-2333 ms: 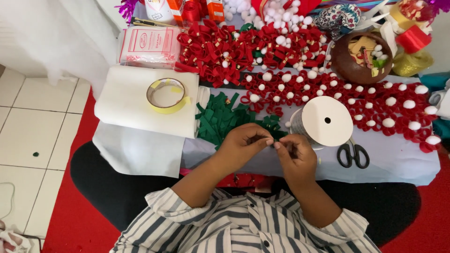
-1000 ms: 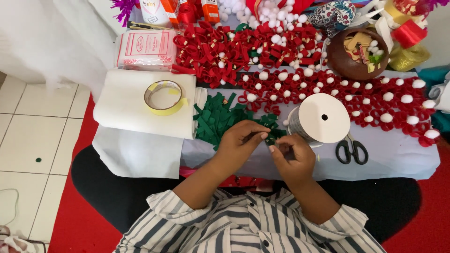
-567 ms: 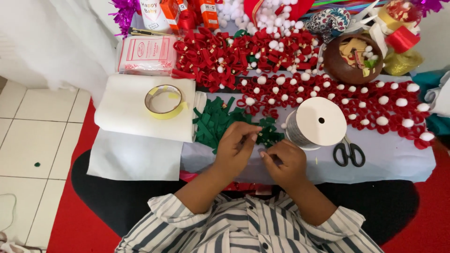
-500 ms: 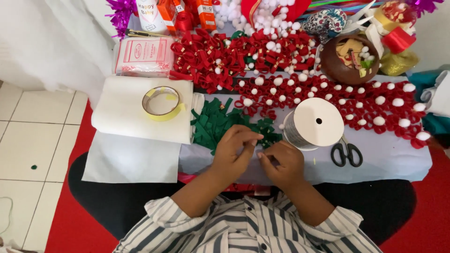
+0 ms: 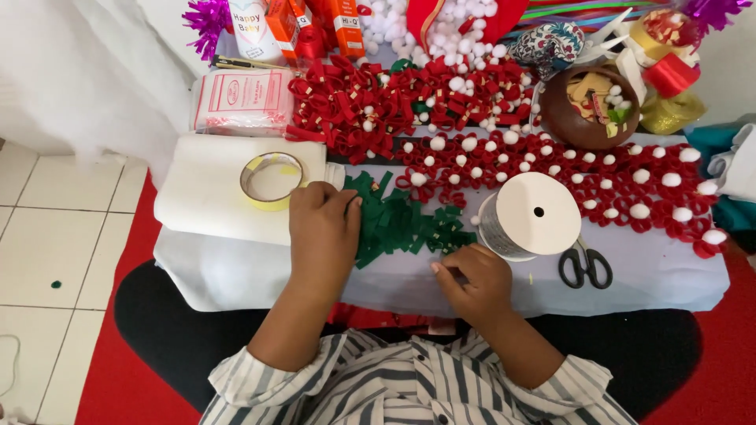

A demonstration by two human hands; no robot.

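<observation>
Counted: 1 pile of green felt scraps [image 5: 398, 224], too many pcs to number, mid surface [image 5: 654, 271]. 1 roll of yellow tape [image 5: 271, 180], lying flat on 1 white cloth bundle [image 5: 201, 201] at left. 1 big white spool [image 5: 531, 216] just right of green pile. 1 pair black scissors [image 5: 585, 266] just below-right of spool, touching its edge or nearly so; can't tell which. 1 brown bowl [image 5: 587, 106] w/ odds and ends, top right. 1 pink-and-white packet [image 5: 242, 98] top left. Red ribbon loops w/ white pompoms [image 5: 598, 177], dozens, not countable, spread in rows behind green pile and out to right edge. Loose white pompoms [image 5: 465, 20] heaped at top, also too many to count.

Left hand [image 5: 323, 228]: palm down, fingers loosely curled, narrow grip, resting on left edge of green scraps, just beside tape roll. Whether anything pinched under it: can't tell, fingertips hidden.

Right hand [image 5: 472, 279]: near front edge of surface, fingers bunched tight, fingertips touching lower right fringe of green scraps, just left of spool. Held piece, if any, too small to make out.

Hands apart, green pile between them. Striped sleeves at bottom.
</observation>
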